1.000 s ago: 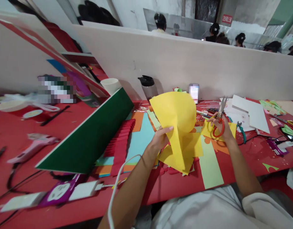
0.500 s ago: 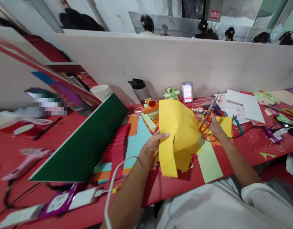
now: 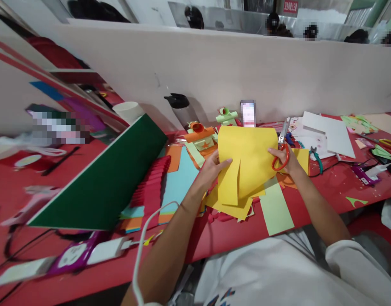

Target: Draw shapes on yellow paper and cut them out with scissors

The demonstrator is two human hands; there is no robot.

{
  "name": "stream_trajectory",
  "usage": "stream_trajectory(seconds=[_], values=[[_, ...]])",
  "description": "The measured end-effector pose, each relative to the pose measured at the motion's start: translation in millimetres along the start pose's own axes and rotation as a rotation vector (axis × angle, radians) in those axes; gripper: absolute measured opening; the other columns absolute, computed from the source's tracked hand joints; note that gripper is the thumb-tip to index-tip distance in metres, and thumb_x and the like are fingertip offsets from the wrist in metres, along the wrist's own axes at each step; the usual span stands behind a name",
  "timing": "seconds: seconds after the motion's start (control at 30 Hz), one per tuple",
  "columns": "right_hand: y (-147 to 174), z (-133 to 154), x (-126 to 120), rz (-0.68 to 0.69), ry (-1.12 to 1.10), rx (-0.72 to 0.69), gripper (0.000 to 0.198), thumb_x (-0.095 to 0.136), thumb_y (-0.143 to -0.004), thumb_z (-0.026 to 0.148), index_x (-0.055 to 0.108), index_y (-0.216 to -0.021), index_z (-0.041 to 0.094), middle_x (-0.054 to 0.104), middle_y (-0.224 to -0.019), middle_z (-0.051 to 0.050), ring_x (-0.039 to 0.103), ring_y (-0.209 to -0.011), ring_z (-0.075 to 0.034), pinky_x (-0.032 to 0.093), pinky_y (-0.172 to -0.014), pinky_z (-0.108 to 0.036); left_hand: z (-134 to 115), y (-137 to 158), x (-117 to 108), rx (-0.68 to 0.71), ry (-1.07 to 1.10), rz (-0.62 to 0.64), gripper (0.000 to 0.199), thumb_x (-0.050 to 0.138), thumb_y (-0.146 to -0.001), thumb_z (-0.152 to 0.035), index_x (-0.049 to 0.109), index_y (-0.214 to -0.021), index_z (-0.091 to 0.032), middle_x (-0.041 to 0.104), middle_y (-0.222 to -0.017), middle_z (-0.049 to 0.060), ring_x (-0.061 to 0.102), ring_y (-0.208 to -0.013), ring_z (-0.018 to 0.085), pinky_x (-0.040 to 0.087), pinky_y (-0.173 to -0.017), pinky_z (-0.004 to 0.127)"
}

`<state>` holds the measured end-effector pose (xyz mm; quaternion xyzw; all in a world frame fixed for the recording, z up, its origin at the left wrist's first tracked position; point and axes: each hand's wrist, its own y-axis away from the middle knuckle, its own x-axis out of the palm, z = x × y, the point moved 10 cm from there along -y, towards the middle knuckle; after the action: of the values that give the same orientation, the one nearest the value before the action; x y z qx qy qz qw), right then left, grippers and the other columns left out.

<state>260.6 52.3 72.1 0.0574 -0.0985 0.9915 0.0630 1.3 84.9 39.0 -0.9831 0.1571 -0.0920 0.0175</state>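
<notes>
A sheet of yellow paper (image 3: 252,153) is held up in front of me, with a slit cut upward from its bottom edge. My left hand (image 3: 213,170) pinches its left edge, the thumb lying on the front. At the right edge, my right hand (image 3: 286,160) grips the sheet between thumb and fingers. Red-handled scissors (image 3: 282,148) hang on that same hand, blades pointing up and away from the paper. Below the sheet lie more yellow pieces (image 3: 230,208) and a pale green strip (image 3: 276,212).
To the left leans a dark green board (image 3: 102,182), beside red pleated paper (image 3: 153,187) and light blue sheets (image 3: 179,182). A bottle (image 3: 181,108), rolled paper pieces (image 3: 200,136) and a phone (image 3: 248,113) stand near the partition. Pliers (image 3: 316,160) lie right. A white cable (image 3: 141,246) crosses my left arm.
The yellow sheet has been raised and spread flatter toward the partition. My right hand has moved onto its right edge, and the scissors have turned more upright.
</notes>
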Motion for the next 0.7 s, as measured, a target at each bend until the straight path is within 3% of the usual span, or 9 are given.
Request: stream_trajectory(seconds=[0.1,0.27,0.33,0.47,0.6,0.7], values=[[-5,2,-7,-0.020,-0.019,-0.035,0.027,0.088,-0.071,0.039,0.069,-0.085,0.025,0.073,-0.085,-0.002,0.071,-0.088,-0.025,0.060,-0.090,-0.041,-6,1,7,0.074,-0.025,-0.012,0.066,0.092,-0.076,-0.048,0.063,-0.128,-0.021,0.082,-0.114,0.010,0.081,-0.093,0.027,0.065,-0.078,0.033],[-9,-5,-20,-0.093,0.000,-0.041,0.040,0.093,-0.063,0.037,0.056,-0.072,0.026,0.060,-0.066,0.005,0.055,-0.063,-0.016,0.056,-0.069,-0.034,-8,-1,-3,0.139,0.002,-0.120,0.064,0.094,-0.074,-0.052,0.061,-0.122,-0.024,0.083,-0.102,0.006,0.081,-0.090,0.027,0.063,-0.071,0.030],[-11,-9,-22,-0.116,-0.029,-0.034,0.040,0.093,-0.060,0.035,0.055,-0.071,0.026,0.061,-0.066,0.005,0.057,-0.064,-0.017,0.056,-0.068,-0.034,-7,-2,-6,0.143,0.077,-0.131,0.061,0.090,-0.076,-0.058,0.064,-0.121,-0.024,0.082,-0.108,0.007,0.081,-0.100,0.029,0.065,-0.077,0.033],[-15,-16,-29,-0.254,-0.157,-0.067,0.030,0.086,-0.067,0.043,0.063,-0.079,0.027,0.070,-0.079,0.001,0.072,-0.087,-0.023,0.061,-0.077,-0.039,-8,4,0,0.117,0.255,-0.045,0.065,0.075,-0.080,-0.075,0.071,-0.121,-0.025,0.076,-0.133,0.010,0.068,-0.133,0.037,0.063,-0.100,0.047],[-13,-38,-33,-0.423,-0.292,-0.003,0.028,0.080,-0.072,0.047,0.064,-0.083,0.026,0.067,-0.071,0.001,0.072,-0.078,-0.021,0.060,-0.070,-0.035,-7,13,20,0.048,0.313,0.179,0.085,0.088,-0.054,-0.081,0.073,-0.116,-0.023,0.077,-0.129,0.014,0.058,-0.143,0.045,0.057,-0.108,0.057],[-7,-45,-34,-0.509,-0.318,-0.013,0.030,0.078,-0.076,0.050,0.064,-0.087,0.026,0.059,-0.062,0.004,0.062,-0.061,-0.016,0.052,-0.057,-0.031,-4,15,23,0.050,0.305,0.247,0.095,0.099,-0.036,-0.073,0.073,-0.114,-0.026,0.078,-0.122,0.014,0.059,-0.141,0.046,0.056,-0.110,0.056]])
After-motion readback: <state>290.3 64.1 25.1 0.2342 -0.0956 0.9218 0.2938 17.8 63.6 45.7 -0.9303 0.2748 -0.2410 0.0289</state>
